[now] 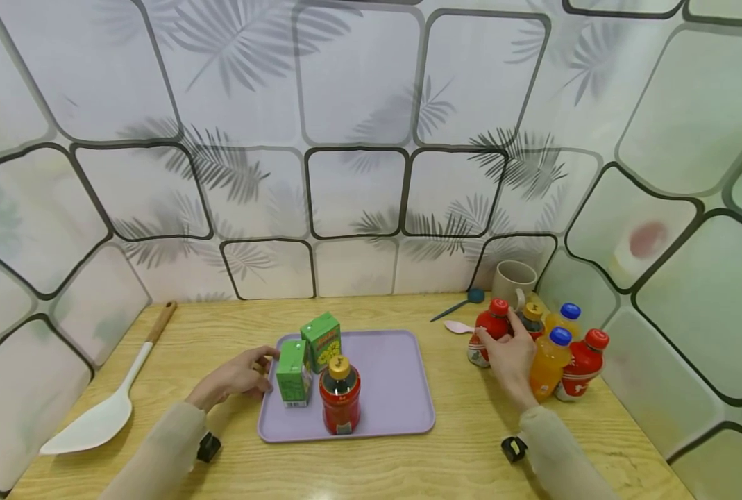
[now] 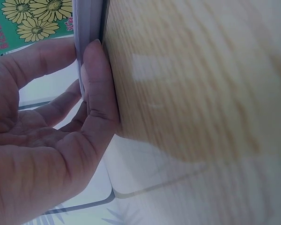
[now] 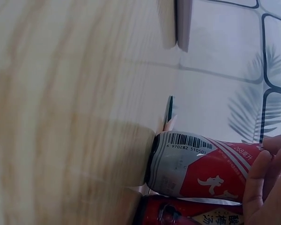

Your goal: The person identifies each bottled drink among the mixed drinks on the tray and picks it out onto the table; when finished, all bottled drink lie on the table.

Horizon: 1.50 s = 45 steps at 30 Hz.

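Note:
At the left rim of a lilac tray (image 1: 383,389), my left hand (image 1: 239,378) pinches the edge between thumb and fingers. On that tray stand two green drink cartons (image 1: 293,378) (image 1: 322,342) and a dark drink bottle (image 1: 341,403) with a yellow cap and red label. My right hand (image 1: 511,357) holds a red and white bottle (image 1: 479,344) near its red cap, among other bottles at the right. The right wrist view shows this bottle's barcode side (image 3: 192,164), its base near the table. Beside it lies a dark red bottle (image 3: 178,211).
Two orange drink bottles (image 1: 548,364) with blue caps, another red bottle (image 1: 579,368) and a yellow-capped bottle (image 1: 531,316) crowd the right. Behind are a mug (image 1: 511,280), a blue spoon (image 1: 464,303) and a pink spoon (image 1: 458,326). A white spatula (image 1: 111,413) lies left.

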Motion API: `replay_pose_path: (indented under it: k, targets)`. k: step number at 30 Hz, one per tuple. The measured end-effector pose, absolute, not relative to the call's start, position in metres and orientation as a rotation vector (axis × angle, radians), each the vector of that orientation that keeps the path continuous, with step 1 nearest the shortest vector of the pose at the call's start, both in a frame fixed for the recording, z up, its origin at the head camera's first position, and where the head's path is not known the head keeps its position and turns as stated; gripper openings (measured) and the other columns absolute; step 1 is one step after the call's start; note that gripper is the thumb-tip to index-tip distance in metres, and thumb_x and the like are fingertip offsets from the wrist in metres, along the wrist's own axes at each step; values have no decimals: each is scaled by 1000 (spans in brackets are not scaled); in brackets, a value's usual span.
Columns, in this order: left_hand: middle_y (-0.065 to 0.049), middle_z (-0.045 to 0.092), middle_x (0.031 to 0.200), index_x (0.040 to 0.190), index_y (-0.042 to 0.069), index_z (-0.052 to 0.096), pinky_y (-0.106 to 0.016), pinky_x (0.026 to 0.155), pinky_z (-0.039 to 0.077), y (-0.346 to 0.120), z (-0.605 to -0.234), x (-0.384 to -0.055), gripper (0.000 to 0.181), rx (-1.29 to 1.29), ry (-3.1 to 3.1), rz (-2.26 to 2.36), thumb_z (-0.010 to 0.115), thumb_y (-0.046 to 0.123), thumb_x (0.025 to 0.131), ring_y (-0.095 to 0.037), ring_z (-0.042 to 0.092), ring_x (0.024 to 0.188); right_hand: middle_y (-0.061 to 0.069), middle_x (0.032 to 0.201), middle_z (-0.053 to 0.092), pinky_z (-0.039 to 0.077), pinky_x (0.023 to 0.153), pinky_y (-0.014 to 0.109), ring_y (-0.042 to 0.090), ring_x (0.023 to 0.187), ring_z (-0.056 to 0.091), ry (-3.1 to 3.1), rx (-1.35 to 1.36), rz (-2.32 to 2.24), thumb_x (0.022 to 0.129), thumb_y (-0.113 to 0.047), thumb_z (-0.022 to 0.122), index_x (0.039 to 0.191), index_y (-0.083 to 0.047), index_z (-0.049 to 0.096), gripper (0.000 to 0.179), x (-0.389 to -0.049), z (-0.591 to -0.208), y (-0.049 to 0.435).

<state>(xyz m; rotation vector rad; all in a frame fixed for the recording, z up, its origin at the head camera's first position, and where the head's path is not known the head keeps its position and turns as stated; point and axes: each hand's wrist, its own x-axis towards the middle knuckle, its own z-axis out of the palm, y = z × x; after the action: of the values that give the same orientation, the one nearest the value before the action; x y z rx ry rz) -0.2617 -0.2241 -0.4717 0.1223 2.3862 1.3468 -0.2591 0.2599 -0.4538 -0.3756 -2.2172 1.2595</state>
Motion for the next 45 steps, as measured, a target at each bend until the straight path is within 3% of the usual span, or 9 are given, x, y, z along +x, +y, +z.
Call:
replay_pose_path:
  k: [4, 7, 12, 15, 19, 24, 30, 37, 45]
  targets:
    - [-17, 47, 111, 135, 1, 47, -33, 67, 54, -224, -471, -262, 64, 123, 2385, 1345, 67, -7, 74, -24, 53, 88, 6, 75, 58, 42, 49, 16, 5, 54, 46, -2198, -364, 1323, 83, -21, 77, 147, -11, 45, 72, -256, -451, 260]
    - [-17, 47, 111, 135, 2, 47, -33, 67, 54, -224, -470, -262, 64, 118, 2385, 1340, 67, -7, 75, -24, 53, 89, 11, 102, 64, 43, 52, 14, 3, 55, 47, -2162, -327, 1405, 86, -21, 75, 148, -14, 45, 69, -251, -449, 260]
    - [-17, 47, 111, 136, 1, 46, -33, 67, 54, -224, -469, -262, 65, 116, 2385, 1330, 67, -7, 75, -24, 52, 90, 8, 137, 57, 47, 59, 10, 4, 60, 51, -2062, -258, 1488, 89, -18, 72, 143, -18, 50, 59, -245, -447, 260]
    - [-17, 47, 111, 136, 1, 46, -34, 67, 54, -223, -469, -262, 65, 121, 2386, 1330, 67, -7, 75, -24, 52, 91, 6, 135, 57, 50, 59, 12, 5, 63, 54, -1951, -209, 1529, 90, -13, 70, 138, -14, 54, 50, -243, -447, 259]
    - [-17, 48, 111, 136, 1, 46, -34, 67, 54, -224, -470, -261, 65, 125, 2387, 1333, 66, -7, 75, -24, 52, 90, 8, 117, 61, 51, 58, 14, 7, 69, 57, -1835, -150, 1544, 91, -8, 68, 129, -7, 59, 39, -242, -447, 257]
    - [-18, 48, 111, 136, 1, 46, -33, 67, 54, -224, -470, -261, 65, 127, 2379, 1342, 67, -7, 75, -24, 53, 90, 11, 102, 61, 49, 70, 9, 5, 82, 57, -1844, -84, 1520, 91, -4, 65, 123, -2, 62, 32, -239, -446, 248]
    - [-17, 48, 111, 136, 1, 47, -33, 66, 54, -223, -469, -262, 65, 114, 2377, 1342, 67, -7, 74, -24, 53, 90, 24, 100, 63, 48, 74, 9, 7, 82, 59, -1928, 55, 1525, 89, 5, 64, 113, 9, 64, 24, -225, -431, 222]
    - [-19, 47, 111, 137, 0, 45, -33, 66, 53, -225, -468, -262, 66, 148, 2383, 1332, 66, -7, 74, -24, 53, 89, 15, 97, 68, 55, 68, 19, 6, 78, 63, -2016, 133, 1804, 89, 7, 64, 112, 12, 65, 24, -227, -435, 202]
    - [-18, 48, 111, 137, 0, 45, -34, 66, 53, -225, -468, -262, 66, 161, 2380, 1337, 65, -7, 75, -23, 53, 86, 20, 108, 67, 55, 71, 24, 11, 84, 63, -2240, 201, 2051, 92, -6, 65, 119, 9, 62, 31, -238, -460, 190]
